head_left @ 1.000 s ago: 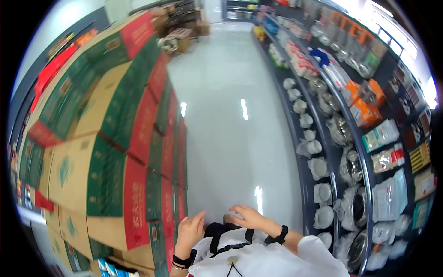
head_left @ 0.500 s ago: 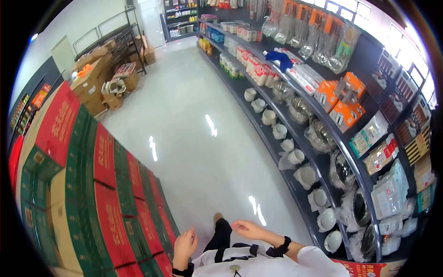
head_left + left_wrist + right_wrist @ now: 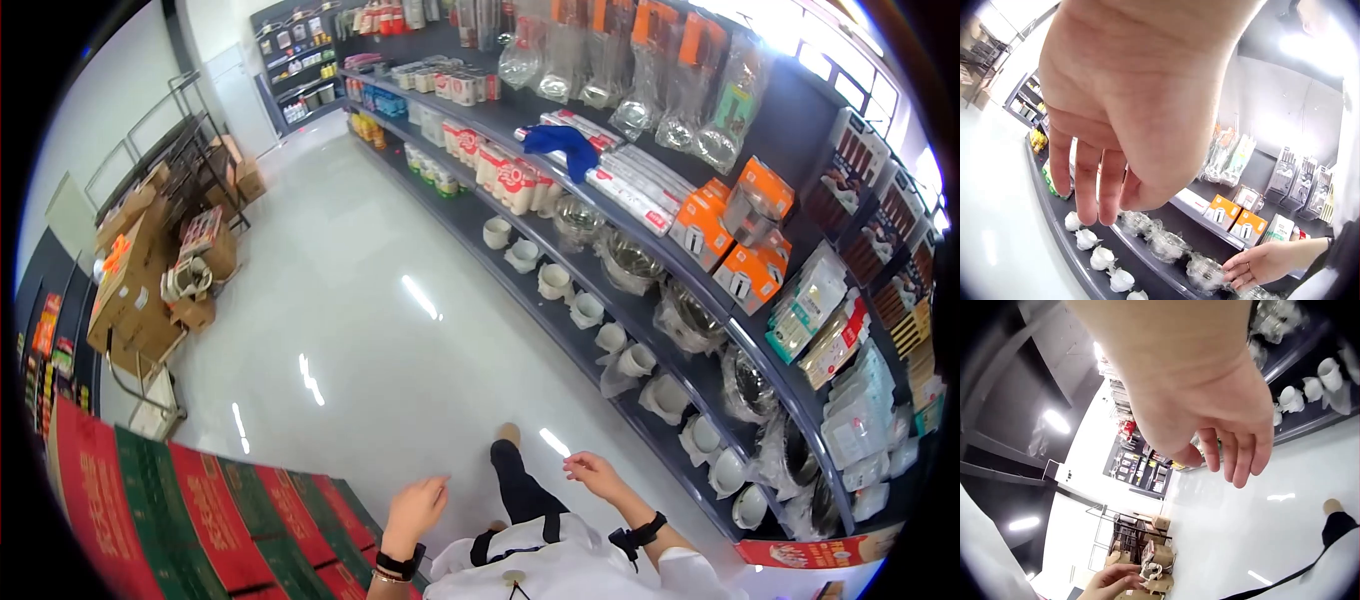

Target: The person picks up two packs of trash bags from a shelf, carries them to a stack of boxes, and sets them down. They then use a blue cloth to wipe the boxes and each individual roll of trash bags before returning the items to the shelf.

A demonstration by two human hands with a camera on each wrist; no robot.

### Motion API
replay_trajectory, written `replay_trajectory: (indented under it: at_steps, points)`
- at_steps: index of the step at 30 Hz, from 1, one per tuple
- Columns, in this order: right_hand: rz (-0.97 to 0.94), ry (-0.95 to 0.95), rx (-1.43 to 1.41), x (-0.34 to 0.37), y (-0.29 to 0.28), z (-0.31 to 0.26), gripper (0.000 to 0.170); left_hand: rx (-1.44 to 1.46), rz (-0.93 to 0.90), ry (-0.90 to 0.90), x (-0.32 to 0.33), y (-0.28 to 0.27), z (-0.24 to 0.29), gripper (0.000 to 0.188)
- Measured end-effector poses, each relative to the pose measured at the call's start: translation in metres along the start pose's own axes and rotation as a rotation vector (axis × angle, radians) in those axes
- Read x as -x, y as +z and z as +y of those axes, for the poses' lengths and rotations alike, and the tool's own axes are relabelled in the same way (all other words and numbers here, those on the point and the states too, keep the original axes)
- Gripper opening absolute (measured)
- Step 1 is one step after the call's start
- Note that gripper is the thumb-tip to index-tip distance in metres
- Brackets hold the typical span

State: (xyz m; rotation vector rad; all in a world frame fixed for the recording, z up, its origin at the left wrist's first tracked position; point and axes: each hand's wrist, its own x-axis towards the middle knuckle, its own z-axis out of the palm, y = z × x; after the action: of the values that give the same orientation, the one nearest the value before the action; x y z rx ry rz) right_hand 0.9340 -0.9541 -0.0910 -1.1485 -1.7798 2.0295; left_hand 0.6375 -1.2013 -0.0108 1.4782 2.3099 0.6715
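My left hand (image 3: 418,508) hangs in front of the body at the lower middle of the head view, with nothing in it. In the left wrist view its fingers (image 3: 1088,181) hang loosely and hold nothing. My right hand (image 3: 592,474) is to the right, held out over the floor, also bare. The right wrist view shows its relaxed fingers (image 3: 1244,453) with only floor and shelves behind them. Nearest to the right hand are white ceramic pots (image 3: 664,398) on the bottom shelf, some in clear plastic. Wrapped metal pans (image 3: 690,318) sit one shelf higher.
Shelving (image 3: 600,215) runs along the right, with orange boxes (image 3: 752,270), a blue cloth (image 3: 562,146) and hanging bagged ladles (image 3: 640,80). Stacked red and green cartons (image 3: 215,510) stand at lower left. Brown boxes (image 3: 135,290) and a flat trolley (image 3: 150,400) are at the left. Glossy floor (image 3: 350,300) lies between.
The view has swung right and the body has moved along the aisle. The carton stack has dropped to the lower left, and the shelves fill more of the view. Both hands stay without anything held.
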Motion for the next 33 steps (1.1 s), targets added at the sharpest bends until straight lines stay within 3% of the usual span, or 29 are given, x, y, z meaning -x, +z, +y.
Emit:
replay_trajectory:
  at_steps: [4, 6, 8, 14, 16, 18, 22, 26, 28, 30, 33]
  points:
    - [0.075, -0.032, 0.042, -0.098, -0.029, -0.03, 0.026, 0.035, -0.023, 0.014, -0.102, -0.019, -0.005, 0.023]
    - [0.18, -0.13, 0.262, -0.151, -0.044, -0.055, 0.024, 0.056, -0.037, 0.008, -0.144, -0.029, -0.013, 0.023]
    - [0.162, -0.182, 0.215, -0.209, -0.056, -0.085, 0.024, 0.083, -0.05, -0.003, -0.185, -0.043, -0.027, 0.023]
    - [0.256, -0.46, 0.387, -0.356, -0.083, -0.206, 0.031, 0.14, 0.099, -0.095, -0.261, -0.073, -0.081, 0.023]
    - [0.35, -0.5, 0.448, -0.402, -0.091, -0.262, 0.036, 0.103, 0.081, -0.244, -0.287, -0.087, -0.094, 0.023]
    - [0.51, -0.649, 0.521, -0.471, -0.118, -0.289, 0.037, 0.113, 0.073, -0.274, -0.316, -0.096, -0.117, 0.023]
    - [0.814, -0.716, 0.653, -0.58, -0.172, -0.381, 0.04, 0.118, 0.114, -0.26, -0.38, -0.112, -0.193, 0.023]
    - [1.108, -0.617, 0.917, -0.666, -0.251, -0.406, 0.043, 0.096, 0.162, -0.305, -0.459, -0.15, -0.251, 0.023]
    - [1.155, -0.392, 0.938, -0.688, -0.279, -0.401, 0.047, 0.025, 0.228, -0.241, -0.505, -0.163, -0.283, 0.022]
    - [1.238, -0.27, 1.1, -0.694, -0.282, -0.395, 0.047, -0.004, 0.211, -0.242, -0.555, -0.18, -0.294, 0.02]
    - [1.278, -0.176, 1.082, -0.695, -0.281, -0.39, 0.043, 0.023, 0.123, -0.147, -0.645, -0.215, -0.286, 0.017]
